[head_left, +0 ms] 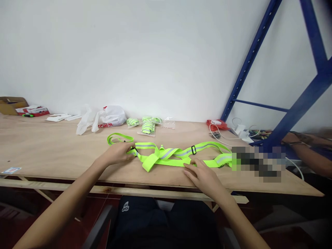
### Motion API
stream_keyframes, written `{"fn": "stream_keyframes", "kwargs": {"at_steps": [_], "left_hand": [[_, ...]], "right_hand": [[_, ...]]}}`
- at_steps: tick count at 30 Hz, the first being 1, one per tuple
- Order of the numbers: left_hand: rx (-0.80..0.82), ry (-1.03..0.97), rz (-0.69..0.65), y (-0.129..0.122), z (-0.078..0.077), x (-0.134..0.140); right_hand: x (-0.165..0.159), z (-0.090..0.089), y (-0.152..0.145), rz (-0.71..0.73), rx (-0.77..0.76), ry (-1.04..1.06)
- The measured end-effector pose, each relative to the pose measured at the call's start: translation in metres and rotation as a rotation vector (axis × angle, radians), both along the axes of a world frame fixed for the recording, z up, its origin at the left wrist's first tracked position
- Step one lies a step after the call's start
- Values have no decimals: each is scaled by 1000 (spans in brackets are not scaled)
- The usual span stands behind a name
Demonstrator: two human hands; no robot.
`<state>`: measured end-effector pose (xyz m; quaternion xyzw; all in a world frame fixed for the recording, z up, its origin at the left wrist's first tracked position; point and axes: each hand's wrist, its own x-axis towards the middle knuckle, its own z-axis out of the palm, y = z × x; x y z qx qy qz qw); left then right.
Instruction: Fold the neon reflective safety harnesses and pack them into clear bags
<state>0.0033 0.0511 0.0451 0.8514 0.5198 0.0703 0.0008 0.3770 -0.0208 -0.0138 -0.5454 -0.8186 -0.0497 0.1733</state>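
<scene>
A neon yellow-green reflective strap harness with grey stripes lies loosely spread along the front of the table. My left hand is closed around its left part, beside a black buckle. Past that hand, a loop of the strap curls up on the table. My right hand rests at the lower edge of the middle strap, fingers apart and fingertips touching it. Another black slider buckle sits on the upper strap. Pixelation hides the harness's right end.
Clear-bagged rolls of striped strap lie by the wall, near a white plastic bag. Boxes stand far left. To the right are a red packet, white cables, a blue metal frame and another person's arm.
</scene>
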Motion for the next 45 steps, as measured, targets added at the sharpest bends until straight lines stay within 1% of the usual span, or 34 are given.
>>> {"fn": "stream_keyframes", "kwargs": {"at_steps": [3,6,8,10,13,15,20,25,29,31,33,35,37,42,45], "left_hand": [[123,24,42,-1,0,-3],[264,15,145,-4,-3,-5],[302,-4,188,-9,-7,-7],[270,-4,171,-16,-12,-9],[139,17,117,-29,-18,-14],[96,-2,122,-38,-20,-20],[159,-65,262,-53,-23,-37],[217,-73,359,-58,-28,-52],[237,-161,480,-62,-35,-62],[214,-213,494,-63,-39,-67],[178,-249,462,-65,-41,-71],[163,-277,445,-65,-41,-70],[184,-301,444,-66,-40,-63],[248,-273,423,-62,-33,-33],[171,-193,468,-57,-30,-16]], "right_hand": [[2,0,1,-21,-7,-5],[3,-1,1,-30,-7,7],[3,-2,1,-34,-6,19],[4,-3,1,-38,0,26],[6,-4,2,-48,4,18],[8,-4,3,-64,-2,3],[12,-7,6,-81,-3,8],[13,-8,6,-72,-1,15],[11,-6,5,-80,-12,20],[12,-7,5,-76,-8,31],[12,-8,5,-71,3,41],[13,-9,6,-73,15,44],[13,-10,6,-76,22,39],[13,-10,7,-61,44,36],[12,-9,7,-54,62,48]]}}
